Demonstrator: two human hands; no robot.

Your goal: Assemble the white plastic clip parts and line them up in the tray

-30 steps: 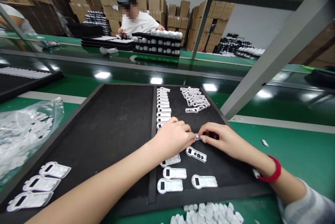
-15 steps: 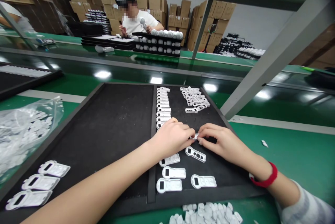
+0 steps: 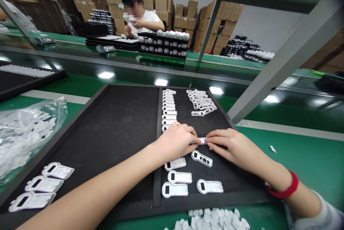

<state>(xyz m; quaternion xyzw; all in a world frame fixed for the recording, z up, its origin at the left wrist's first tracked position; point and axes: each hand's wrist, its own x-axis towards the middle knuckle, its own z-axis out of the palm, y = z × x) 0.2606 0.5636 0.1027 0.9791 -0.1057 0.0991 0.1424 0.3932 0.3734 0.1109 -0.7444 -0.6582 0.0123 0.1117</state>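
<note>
Between my two hands lies a white plastic faceplate (image 3: pixel 202 140), low over the black tray (image 3: pixel 126 122). My left hand (image 3: pixel 178 138) pinches its left end, with fingertips hiding that end. At the other end, the fingers of my right hand (image 3: pixel 228 144) are closed on it. Just below is a faceplate with round holes (image 3: pixel 202 158). Nearer me lie more white faceplates with dark windows, one at the right (image 3: pixel 210 186) and several along the divider (image 3: pixel 175 189). Beyond my left hand runs a column of similar faceplates (image 3: pixel 169 108).
A pile of faceplates (image 3: pixel 200 100) occupies the tray's far right. Three faceplates (image 3: pixel 45 184) lie at its near left. Small white pieces (image 3: pixel 212 219) are heaped at the front edge. A plastic bag (image 3: pixel 29 133) of white parts sits left; a metal post (image 3: pixel 268 57) slants at right. A person (image 3: pixel 145 18) works opposite.
My right hand has shifted slightly right, showing more of the faceplate between my hands. Across the bench, the other person has raised a white object towards the head.
</note>
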